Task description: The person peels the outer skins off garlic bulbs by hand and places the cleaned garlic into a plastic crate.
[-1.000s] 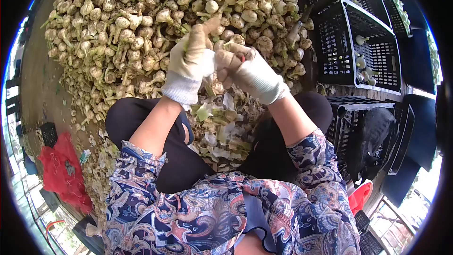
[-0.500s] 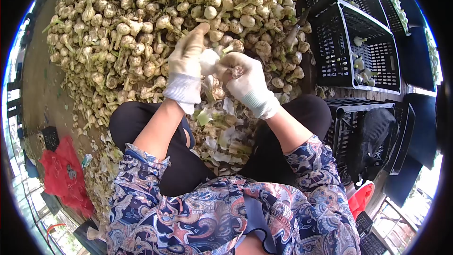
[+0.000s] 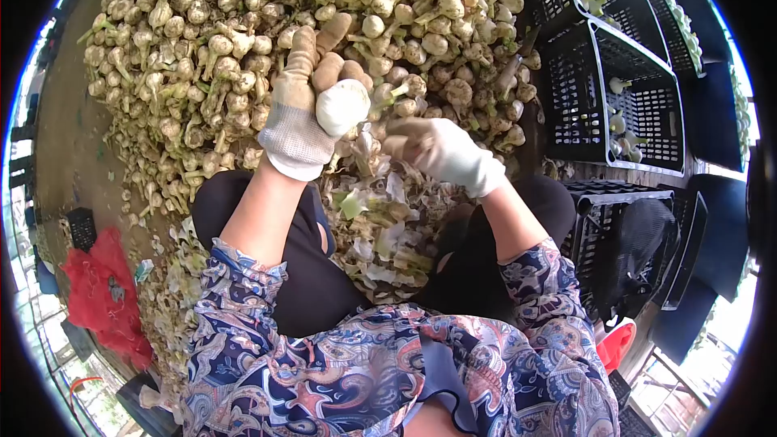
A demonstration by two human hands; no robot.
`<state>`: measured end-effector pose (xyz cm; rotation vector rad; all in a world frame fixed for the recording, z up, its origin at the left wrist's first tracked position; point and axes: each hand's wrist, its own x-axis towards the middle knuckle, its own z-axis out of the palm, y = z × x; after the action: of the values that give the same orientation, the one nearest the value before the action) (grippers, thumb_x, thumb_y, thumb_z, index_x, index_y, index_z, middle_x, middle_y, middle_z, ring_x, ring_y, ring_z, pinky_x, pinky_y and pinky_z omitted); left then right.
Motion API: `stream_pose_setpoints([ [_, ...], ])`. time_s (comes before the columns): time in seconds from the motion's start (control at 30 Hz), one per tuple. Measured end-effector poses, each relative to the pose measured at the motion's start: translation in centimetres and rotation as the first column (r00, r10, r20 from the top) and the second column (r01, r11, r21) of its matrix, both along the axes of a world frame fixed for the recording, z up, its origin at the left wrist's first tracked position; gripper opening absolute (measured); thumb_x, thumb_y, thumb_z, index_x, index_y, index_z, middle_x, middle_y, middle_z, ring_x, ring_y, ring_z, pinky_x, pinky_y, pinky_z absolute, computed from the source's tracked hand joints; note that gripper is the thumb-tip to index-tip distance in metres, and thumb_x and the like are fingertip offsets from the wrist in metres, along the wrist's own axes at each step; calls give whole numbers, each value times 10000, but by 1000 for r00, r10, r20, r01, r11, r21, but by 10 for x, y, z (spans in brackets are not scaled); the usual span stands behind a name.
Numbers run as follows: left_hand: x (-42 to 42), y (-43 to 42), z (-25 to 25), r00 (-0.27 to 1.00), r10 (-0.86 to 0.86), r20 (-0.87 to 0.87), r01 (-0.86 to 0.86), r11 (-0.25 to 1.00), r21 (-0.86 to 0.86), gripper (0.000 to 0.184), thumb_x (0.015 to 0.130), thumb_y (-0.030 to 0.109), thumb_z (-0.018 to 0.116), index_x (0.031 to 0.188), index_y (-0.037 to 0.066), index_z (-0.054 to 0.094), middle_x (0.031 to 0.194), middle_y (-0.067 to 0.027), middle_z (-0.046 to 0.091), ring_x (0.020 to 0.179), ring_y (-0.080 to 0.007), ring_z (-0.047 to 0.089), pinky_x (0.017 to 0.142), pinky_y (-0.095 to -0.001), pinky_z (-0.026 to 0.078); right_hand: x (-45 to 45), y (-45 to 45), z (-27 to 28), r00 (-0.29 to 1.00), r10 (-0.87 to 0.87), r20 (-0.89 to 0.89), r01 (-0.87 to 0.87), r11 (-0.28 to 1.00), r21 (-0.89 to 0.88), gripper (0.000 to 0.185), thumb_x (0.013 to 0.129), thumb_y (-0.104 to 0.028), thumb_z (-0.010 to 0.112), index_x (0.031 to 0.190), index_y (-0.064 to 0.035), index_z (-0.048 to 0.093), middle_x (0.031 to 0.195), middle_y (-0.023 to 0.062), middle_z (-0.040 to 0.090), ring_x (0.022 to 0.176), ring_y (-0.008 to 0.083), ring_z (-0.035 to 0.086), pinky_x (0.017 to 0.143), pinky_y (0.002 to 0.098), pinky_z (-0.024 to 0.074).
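Note:
A clean white garlic bulb (image 3: pixel 342 108) rests in my left hand (image 3: pixel 301 97), which wears a white glove with dirty tan fingers. Its fingers curl behind the bulb, and two of them point up toward the heap. To the right, my gloved right hand (image 3: pixel 437 150) is apart from the bulb, low over the scraps. Motion blurs its fingers, so whether they hold anything does not show. Beyond both hands rises a large heap of unpeeled garlic (image 3: pixel 218 57) with short stalks. Loose skins and peelings (image 3: pixel 388 235) cover the floor between my knees.
Black plastic crates (image 3: pixel 603 97) stand at the right, one with a few trimmed bulbs (image 3: pixel 623 137) inside. Nearer on that side is another crate (image 3: pixel 583 194) with dark mesh (image 3: pixel 643 247) over it. Red netting (image 3: pixel 105 299) lies at the left.
My hands have come apart. The left has turned to show the bulb in its fingers; the right has moved right and slightly down, away from it.

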<state>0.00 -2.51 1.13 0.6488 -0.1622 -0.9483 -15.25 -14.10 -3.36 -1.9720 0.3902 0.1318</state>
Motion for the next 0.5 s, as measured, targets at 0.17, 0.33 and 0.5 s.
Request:
stream_pose_setpoints([
  [0.17,-10,6,6,951,-94,295,33,978,205,493,987,446,380,1177,40,584,632,-34,592,495,-80,499,463,-213,428,4,15,15,897,-435,79,141,451,881,361,937,-402,538,1014,-50,545,825,22,574,722,91,583,615,246,505],
  [0.33,-18,7,9,903,-136,408,2,950,313,474,966,434,453,1117,16,617,646,-26,599,521,-86,538,488,-217,459,16,28,15,949,-302,91,24,357,934,369,909,-394,588,1059,-58,558,841,14,586,681,85,563,602,236,495],
  [0.5,-16,4,7,920,-93,381,-4,969,247,493,973,449,418,1117,15,603,588,1,547,481,-76,489,441,-210,414,4,25,16,934,-353,59,-11,135,991,241,921,-174,582,1074,6,533,925,98,624,747,153,616,642,247,510],
])
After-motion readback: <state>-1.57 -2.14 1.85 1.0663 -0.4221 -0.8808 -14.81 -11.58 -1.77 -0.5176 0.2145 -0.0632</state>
